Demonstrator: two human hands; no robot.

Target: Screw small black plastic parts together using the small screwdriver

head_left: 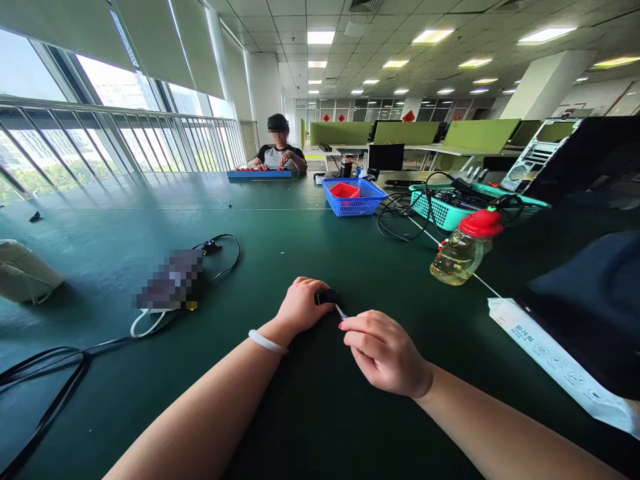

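My left hand (301, 305), with a white band on its wrist, is closed around a small black object (326, 297) held at the dark green tabletop. Most of that black object is covered by my fingers, so its kind does not show. In a pinch, my right hand (383, 350) grips a small screwdriver (341, 312). Its thin metal shaft points up and left to the black object's near right edge. Whether the tip touches it is too small to tell. My right fingers hide the handle.
A blurred dark item (170, 280) with cables lies left. Ahead are a blue basket (354, 203) holding a red tray and a teal basket (435, 210) of cables. A red-capped bottle (457, 257) and a long white package (555, 363) lie right. A person (277, 157) sits at the far end.
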